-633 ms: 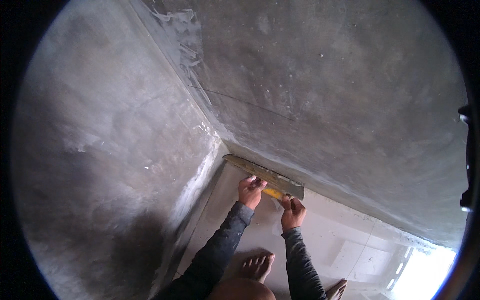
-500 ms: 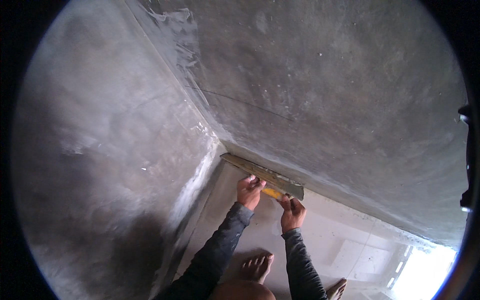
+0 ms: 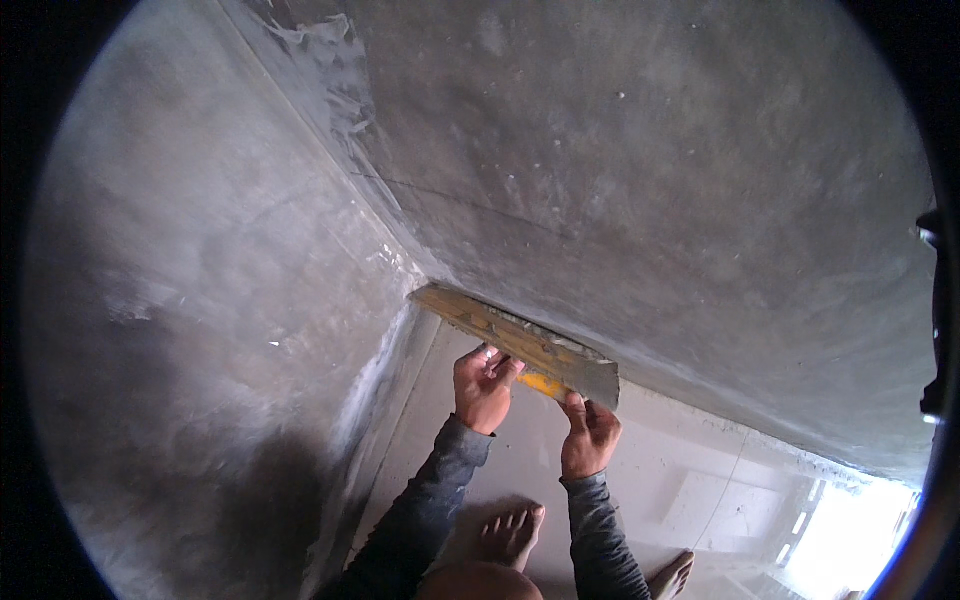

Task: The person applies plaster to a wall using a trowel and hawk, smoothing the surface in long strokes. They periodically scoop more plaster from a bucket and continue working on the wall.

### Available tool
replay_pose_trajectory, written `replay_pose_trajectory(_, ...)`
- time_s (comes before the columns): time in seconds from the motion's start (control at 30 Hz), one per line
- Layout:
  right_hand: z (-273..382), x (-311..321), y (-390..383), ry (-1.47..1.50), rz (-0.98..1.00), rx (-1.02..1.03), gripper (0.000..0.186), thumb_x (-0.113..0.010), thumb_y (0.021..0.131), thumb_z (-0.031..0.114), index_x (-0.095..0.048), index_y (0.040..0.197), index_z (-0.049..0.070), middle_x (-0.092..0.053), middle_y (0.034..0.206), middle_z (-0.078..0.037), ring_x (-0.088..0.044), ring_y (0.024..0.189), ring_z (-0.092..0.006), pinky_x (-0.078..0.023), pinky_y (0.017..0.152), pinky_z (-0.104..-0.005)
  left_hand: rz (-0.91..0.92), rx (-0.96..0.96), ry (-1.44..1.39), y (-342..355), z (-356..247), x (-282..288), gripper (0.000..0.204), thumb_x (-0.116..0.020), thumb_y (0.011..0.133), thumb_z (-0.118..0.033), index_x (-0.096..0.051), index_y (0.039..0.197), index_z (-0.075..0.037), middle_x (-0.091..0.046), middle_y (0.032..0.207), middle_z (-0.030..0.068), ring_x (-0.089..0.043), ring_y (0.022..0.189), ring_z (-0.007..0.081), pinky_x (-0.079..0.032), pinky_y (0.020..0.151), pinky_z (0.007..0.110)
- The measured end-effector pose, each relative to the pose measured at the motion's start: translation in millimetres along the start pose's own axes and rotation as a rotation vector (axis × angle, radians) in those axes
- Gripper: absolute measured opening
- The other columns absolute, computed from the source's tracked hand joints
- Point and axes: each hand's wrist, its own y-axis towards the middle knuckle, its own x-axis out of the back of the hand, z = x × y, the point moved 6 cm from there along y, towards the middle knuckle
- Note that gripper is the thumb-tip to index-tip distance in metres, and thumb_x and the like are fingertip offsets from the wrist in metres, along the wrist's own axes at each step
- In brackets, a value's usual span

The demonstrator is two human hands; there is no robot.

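A long plastering trowel [image 3: 510, 335] with a wet, putty-smeared blade and a yellow handle [image 3: 541, 384] lies lengthwise along the base of the grey wall [image 3: 640, 180] in front of me. Its far left end reaches into the corner where the two walls meet. My left hand [image 3: 483, 388] grips the near side of it left of the yellow part, fingers closed. Toward the right end, my right hand [image 3: 590, 436] pinches its lower edge between thumb and fingers. Some fingers of both hands are hidden behind the tool.
A second grey wall [image 3: 210, 300] rises on the left, with pale streaks near the corner. Below lies a light floor [image 3: 640, 480] with a square panel [image 3: 722, 512]. My bare feet [image 3: 512, 535] stand on the floor. Bright light [image 3: 850, 540] comes from an opening at lower right.
The trowel has tilted so that more of its yellowish-brown blade face shows. Its left end sits slightly higher and further left in view. Both hands keep their grip; the view has shifted slightly.
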Motion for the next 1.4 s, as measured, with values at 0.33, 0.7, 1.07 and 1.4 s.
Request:
replay_pose_trajectory(0.33,-44.8,11.4,-17.4,0.065,0.104,-0.063,0.025,-0.071,0.098,0.016,-0.069,0.099,-0.009,-0.073,0.093,-0.009,-0.067,0.087,-0.0152,-0.057,0.083,-0.0340,-0.069,0.075,0.063,-25.3,51.7,14.8,0.022,-0.067,0.092,0.007,-0.052,0.085,-0.007,-0.047,0.080,-0.0079,-0.043,0.076,0.0024,-0.042,0.072,0.021)
replay_pose_trajectory(0.7,-103.5,4.7,28.6,-0.061,0.101,-0.107,0.031,-0.068,0.100,0.021,-0.069,0.098,-0.010,-0.069,0.090,-0.009,-0.069,0.085,-0.0161,-0.061,0.086,-0.0346,-0.113,0.163,0.041,13.7,116.0,24.1,0.026,-0.070,0.092,0.006,-0.054,0.077,-0.008,-0.058,0.078,-0.0068,-0.056,0.079,0.0064,-0.048,0.077,0.026)
replay_pose_trajectory(1.07,2.2,16.2,3.0,-0.267,0.089,-0.056,0.027,-0.069,0.098,0.016,-0.069,0.106,-0.010,-0.072,0.094,-0.010,-0.067,0.090,-0.0152,-0.056,0.084,-0.0324,-0.071,0.018,0.039,-6.3,23.5,6.2,0.033,-0.069,0.086,0.012,-0.048,0.076,-0.012,-0.044,0.077,-0.0089,-0.042,0.075,0.0032,-0.040,0.075,0.023)
replay_pose_trajectory(1.4,-45.1,13.1,-4.3,-0.179,0.033,-0.149,0.039,-0.071,0.097,0.024,-0.060,0.074,-0.006,-0.059,0.067,-0.003,-0.055,0.071,-0.0073,-0.051,0.066,-0.0291,-0.173,0.212,0.081,-12.7,59.4,10.3,0.039,-0.071,0.090,0.006,-0.042,0.074,-0.013,-0.046,0.075,-0.0094,-0.044,0.075,0.0023,-0.042,0.073,0.022)
